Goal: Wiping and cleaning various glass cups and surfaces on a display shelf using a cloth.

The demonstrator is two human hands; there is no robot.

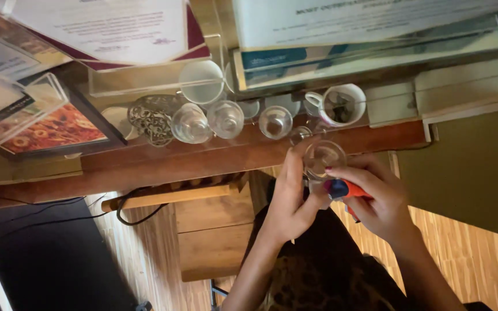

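My left hand [290, 198] and my right hand [376, 198] meet in front of a wooden shelf edge [203, 161]. Between them I hold a small clear glass [323, 158], its rim facing up; the left fingers run along its left side. My right hand also grips a small tool with a red and blue handle [341, 189], pressed against the glass's lower part. The tool's tip is hidden by my fingers.
Several clear glasses [225, 119] stand in a row on the shelf, with a white cup [202, 82], a white mug holding small dark items [341, 105], an ornate metal piece [152, 121], framed pictures [53, 129] and papers. Cables [128, 216] hang below.
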